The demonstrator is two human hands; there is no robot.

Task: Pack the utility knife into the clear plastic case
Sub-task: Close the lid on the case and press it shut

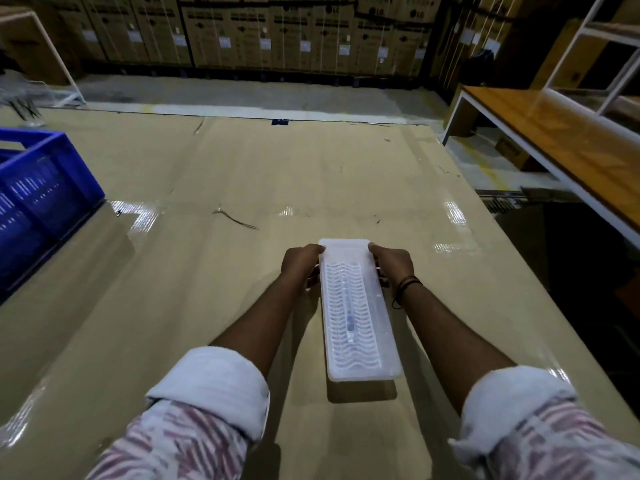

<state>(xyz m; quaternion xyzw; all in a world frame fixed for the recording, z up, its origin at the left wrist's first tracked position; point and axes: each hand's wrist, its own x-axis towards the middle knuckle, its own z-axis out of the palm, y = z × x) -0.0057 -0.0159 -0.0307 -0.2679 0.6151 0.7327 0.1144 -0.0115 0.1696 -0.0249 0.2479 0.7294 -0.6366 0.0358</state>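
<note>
A long clear plastic case [377,341] with a wavy ribbed surface lies lengthwise in front of me, its near end raised slightly above the cardboard-covered table. Through the plastic a slim utility knife [349,317] shows along the case's middle, blurred by the ribs. My left hand [300,263] grips the far left corner of the case. On the opposite side, my right hand [393,263] holds the far right corner. Both hands have fingers curled around the case edges, thumbs on top.
A blue plastic crate [41,188] stands at the table's left edge. A wooden bench with a white frame [554,140] runs along the right, past a dark gap. Stacked cardboard boxes [277,32] line the back wall. Glossy tape strips cross the tabletop [242,174].
</note>
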